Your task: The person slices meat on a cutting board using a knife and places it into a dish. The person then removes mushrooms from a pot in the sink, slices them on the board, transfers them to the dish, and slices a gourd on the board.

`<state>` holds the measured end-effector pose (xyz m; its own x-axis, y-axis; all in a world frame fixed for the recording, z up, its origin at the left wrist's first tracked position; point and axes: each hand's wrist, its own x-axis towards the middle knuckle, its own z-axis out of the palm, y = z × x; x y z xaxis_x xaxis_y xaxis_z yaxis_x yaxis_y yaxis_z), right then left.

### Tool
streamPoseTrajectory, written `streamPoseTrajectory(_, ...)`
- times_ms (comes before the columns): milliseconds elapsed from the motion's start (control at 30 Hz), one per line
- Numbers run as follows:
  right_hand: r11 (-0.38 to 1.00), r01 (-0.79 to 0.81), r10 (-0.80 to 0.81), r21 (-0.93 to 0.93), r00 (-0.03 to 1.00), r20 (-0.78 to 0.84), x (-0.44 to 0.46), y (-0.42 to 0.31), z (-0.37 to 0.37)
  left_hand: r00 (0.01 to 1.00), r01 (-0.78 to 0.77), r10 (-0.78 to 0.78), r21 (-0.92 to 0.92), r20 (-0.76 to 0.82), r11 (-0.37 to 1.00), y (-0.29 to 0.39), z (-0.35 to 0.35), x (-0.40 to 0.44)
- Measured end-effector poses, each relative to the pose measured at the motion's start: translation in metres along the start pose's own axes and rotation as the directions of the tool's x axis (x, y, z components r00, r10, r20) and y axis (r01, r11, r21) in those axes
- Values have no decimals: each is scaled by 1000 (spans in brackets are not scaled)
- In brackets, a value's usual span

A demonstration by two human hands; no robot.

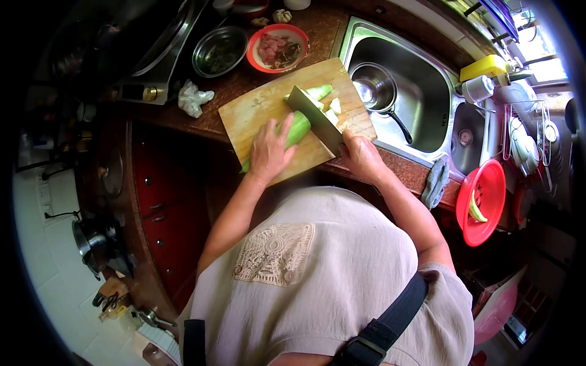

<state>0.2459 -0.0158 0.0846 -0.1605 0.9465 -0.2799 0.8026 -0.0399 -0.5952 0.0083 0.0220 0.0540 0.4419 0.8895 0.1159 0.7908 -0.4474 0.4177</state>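
My left hand (268,148) is wrapped over a long, light green gourd (298,129), pressing it against the wooden cutting board (244,110). My right hand (361,157) grips the handle of a cleaver (317,121), whose broad blade stands on edge by the gourd's cut end. Beyond the blade lie several cut gourd pieces (318,93), pale inside with green skin. The cleaver's handle is mostly hidden in my fingers, and part of the gourd is covered by my left hand.
Behind the board stand a red-rimmed bowl of sliced meat (282,47) and a metal bowl (220,52). A crumpled plastic bag (194,99) lies to the left. At right, the sink (421,73) holds a saucepan (373,87); a red basin (488,210) sits by the counter edge.
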Motion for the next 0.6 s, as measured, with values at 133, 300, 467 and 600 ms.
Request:
streamPoseTrajectory(133,999,-27,29,39,998,-50,7,7,8,998,-17,14,-49,-65,999,0,3,0)
streamPoseTrajectory(300,997,-52,56,48,995,-80,9,11,12,998,1,-5,-64,-58,998,0,2,1)
streamPoseTrajectory(467,995,-69,75,65,993,-95,10,10,9,999,21,-25,-107,-38,994,-2,2,3)
streamPoseTrajectory(600,995,-84,87,45,993,-85,11,7,4,998,25,-31,-116,-53,993,4,5,12)
